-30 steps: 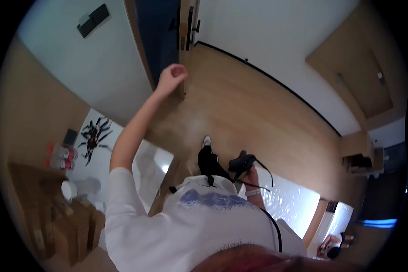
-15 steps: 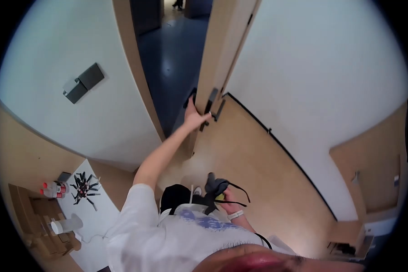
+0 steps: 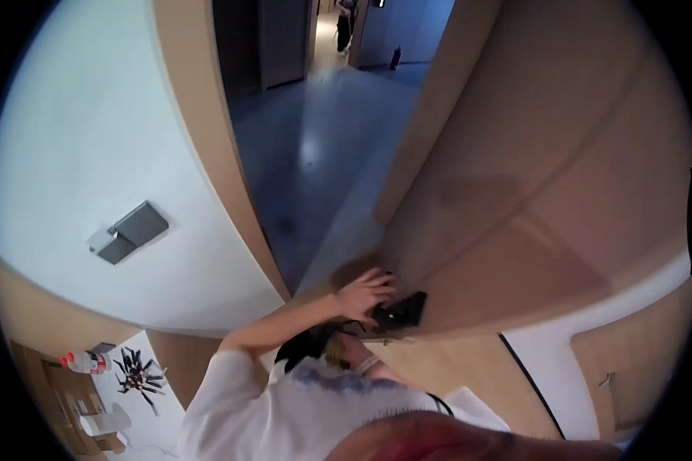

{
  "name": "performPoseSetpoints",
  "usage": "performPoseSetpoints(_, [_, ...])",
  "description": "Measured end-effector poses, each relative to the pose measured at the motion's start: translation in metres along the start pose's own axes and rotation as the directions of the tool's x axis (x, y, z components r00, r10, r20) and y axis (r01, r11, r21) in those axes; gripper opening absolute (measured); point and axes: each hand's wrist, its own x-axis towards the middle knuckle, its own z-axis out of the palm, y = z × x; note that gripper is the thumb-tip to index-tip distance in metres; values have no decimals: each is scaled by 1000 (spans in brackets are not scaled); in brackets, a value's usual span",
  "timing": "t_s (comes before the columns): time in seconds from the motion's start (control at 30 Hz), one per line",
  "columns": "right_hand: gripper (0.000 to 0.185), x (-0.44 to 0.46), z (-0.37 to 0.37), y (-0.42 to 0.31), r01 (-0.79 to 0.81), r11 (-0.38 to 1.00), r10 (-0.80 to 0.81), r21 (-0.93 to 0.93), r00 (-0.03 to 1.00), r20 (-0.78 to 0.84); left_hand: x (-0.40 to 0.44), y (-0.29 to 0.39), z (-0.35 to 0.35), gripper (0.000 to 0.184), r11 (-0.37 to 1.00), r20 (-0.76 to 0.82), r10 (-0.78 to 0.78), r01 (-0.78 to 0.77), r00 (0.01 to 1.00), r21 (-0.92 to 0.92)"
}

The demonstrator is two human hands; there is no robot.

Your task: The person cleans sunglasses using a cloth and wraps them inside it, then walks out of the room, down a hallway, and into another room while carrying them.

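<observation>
My left hand (image 3: 365, 295) reaches out over the door's edge, its fingers bent and apart, beside the black lock and handle (image 3: 407, 310) on the brown door (image 3: 530, 223). Whether its fingertips touch the handle is hard to tell. Close to my shirt, below the left hand, is my right hand (image 3: 352, 351), with a pale band on its wrist. It is closed on a dark strapped object, mostly hidden now, with a yellow-green part (image 3: 334, 353) showing at the fingers.
Beyond the doorway lies a blue-grey floor (image 3: 307, 146), with a person (image 3: 344, 27) and a red extinguisher (image 3: 396, 58) farther off. At lower left, a white table (image 3: 158, 419) bears a black spiky object (image 3: 138, 376), bottles (image 3: 87, 362) and a white cylinder (image 3: 104, 422).
The door has swung wider, its broad face now showing at right. My left hand has moved down and right with the door's edge. More of the space beyond shows, and the right hand's object is largely covered.
</observation>
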Motion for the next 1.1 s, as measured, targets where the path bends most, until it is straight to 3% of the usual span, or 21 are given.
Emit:
performPoseSetpoints(0.03, [37,20,-5,43,-67,965,79,254,996,-37,24,-14,13,60,984,32,160,-157,987,-84])
performPoseSetpoints(0.1, [34,62,-43,-39,-145,882,221,448,968,-121,53,-42,52,65,930,241,366,-363,899,-60])
performPoseSetpoints(0.13, [33,82,-56,-65,-142,865,240,482,959,-148,71,-47,44,65,932,390,362,-337,847,-134])
performPoseSetpoints(0.2, [30,127,-96,-110,-99,864,235,494,947,-220,109,-51,42,66,913,538,366,-183,759,-364])
performPoseSetpoints(0.27, [27,165,-137,-142,-44,869,220,493,926,-306,124,-54,61,57,849,481,503,-306,718,-430])
performPoseSetpoints(0.33, [24,200,-173,-162,-6,870,221,492,898,-380,155,-50,56,50,774,610,632,-423,477,-471])
performPoseSetpoints(0.37, [22,218,-193,-169,17,872,219,489,880,-422,162,-78,102,45,742,463,637,-328,616,-584])
performPoseSetpoints(0.43, [19,252,-233,-177,58,881,211,469,839,-501,177,-136,187,37,538,111,567,-265,816,-801])
performPoseSetpoints(0.5, [17,285,-273,-176,95,890,208,446,786,-583,224,-185,68,33,278,-18,683,-283,730,-918])
performPoseSetpoints(0.53, [15,301,-291,-174,116,893,207,436,753,-624,242,-217,20,31,204,-83,675,-293,733,-934])
performPoseSetpoints(0.6, [13,333,-331,-167,163,892,205,421,683,-701,275,-293,-33,28,191,-156,555,-307,817,-932])
performPoseSetpoints(0.63, [12,351,-350,-163,184,891,207,416,650,-732,285,-334,-39,25,344,-140,362,-271,922,-899])
performPoseSetpoints(0.7, [10,383,-390,-154,214,889,207,406,603,-771,289,-434,-12,31,322,-25,-19,-17,1000,-947])
performPoseSetpoints(0.77, [9,420,-433,-158,246,891,177,381,585,-791,271,-527,-14,37,401,203,-300,316,932,-860])
performPoseSetpoints(0.83, [9,460,-475,-186,307,881,117,361,598,-793,240,-589,-1,50,340,365,-577,621,731,-706])
performPoseSetpoints(0.9, [10,519,-513,-233,381,868,-17,319,664,-747,197,-650,21,60,227,389,-538,573,748,-787])
performPoseSetpoints(0.93, [12,560,-537,-255,426,859,-121,283,707,-697,178,-683,33,60,5,519,-485,596,704,-803])
performPoseSetpoints(0.97, [10,576,-564,-236,232,963,-110,139,805,-583,188,-668,-61,66,-334,695,-463,618,550,-711])
performPoseSetpoints(1.0, [10,592,-591,-220,74,995,-97,-69,885,-455,172,-689,-32,64,-442,679,-417,518,604,-733])
performPoseSetpoints(1.07, [20,675,-614,-230,377,920,-392,-107,878,-274,189,-698,-97,63,-486,583,-558,337,590,-806])
performPoseSetpoints(1.1, [25,694,-623,-238,341,939,-345,-50,925,-160,194,-700,-105,62,-475,531,-627,261,570,-840])
